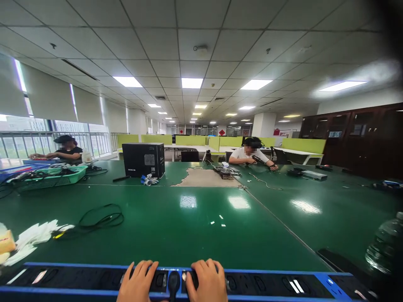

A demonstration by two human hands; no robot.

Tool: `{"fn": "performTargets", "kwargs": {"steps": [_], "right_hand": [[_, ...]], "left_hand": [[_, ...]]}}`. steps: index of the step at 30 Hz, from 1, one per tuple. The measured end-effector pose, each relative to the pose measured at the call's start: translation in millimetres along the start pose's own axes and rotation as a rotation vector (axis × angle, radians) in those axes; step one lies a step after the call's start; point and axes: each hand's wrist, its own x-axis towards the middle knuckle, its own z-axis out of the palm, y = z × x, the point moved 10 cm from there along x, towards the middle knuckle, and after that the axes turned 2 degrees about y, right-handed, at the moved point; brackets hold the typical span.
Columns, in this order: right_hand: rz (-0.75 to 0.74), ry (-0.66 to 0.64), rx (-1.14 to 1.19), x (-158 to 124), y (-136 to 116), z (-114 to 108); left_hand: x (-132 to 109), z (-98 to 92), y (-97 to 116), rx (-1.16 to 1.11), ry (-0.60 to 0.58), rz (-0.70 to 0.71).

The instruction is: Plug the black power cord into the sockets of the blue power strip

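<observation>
Blue-black power strip point(100, 279): near side of counter point(157, 235), prob. for easy reach.
Left hand point(138, 283) + right hand point(208, 282): both grasping strip, fingers over its far edge, prob. to steady it.
Black plug point(174, 283): btwn hands, on strip; full seating unclear.
Coiled cable point(91, 227): L, beyond strip, prob. set aside.
PC tower point(141, 160): far L, upright.

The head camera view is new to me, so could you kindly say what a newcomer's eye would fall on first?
The long, blue-edged black power strip across the bottom of the view likely draws the eye first, with the left hand and right hand on it, either side of a black plug. Beyond, on the glossy green tabletop, a boxy black computer tower stands left of a ragged beige patch.
</observation>
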Motion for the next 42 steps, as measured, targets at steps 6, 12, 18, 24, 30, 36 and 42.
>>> {"fn": "performTargets", "kwargs": {"steps": [6,12,18,24,30,36,42], "right_hand": [[-0.031,0.001,-0.03,2.0,-17.4,-17.7],[-0.007,-0.001,-0.054,1.5,-23.1,-24.6],[-0.024,0.02,-0.071,-1.4,-23.8,-28.9],[-0.027,0.098,-0.034,-4.1,-17.0,-25.8],[0.017,0.077,0.0,-2.4,-14.8,-24.2],[0.027,0.064,0.043,-1.8,-14.0,-25.4],[0.054,0.048,0.064,-0.8,-13.0,-25.6]], "left_hand": [[-4.5,-28.9,17.2,-0.003,-0.013,-0.03],[-8.3,-37.8,20.4,0.026,0.01,0.001],[-6.2,-39.6,22.5,0.015,-0.015,0.035],[-0.7,-22.8,14.3,0.02,-0.022,0.023],[0.2,-13.7,7.8,0.004,0.041,0.07],[1.4,-18.6,9.6,0.001,0.021,0.04],[1.1,-22.7,15.5,0.045,-0.039,0.021]]}}
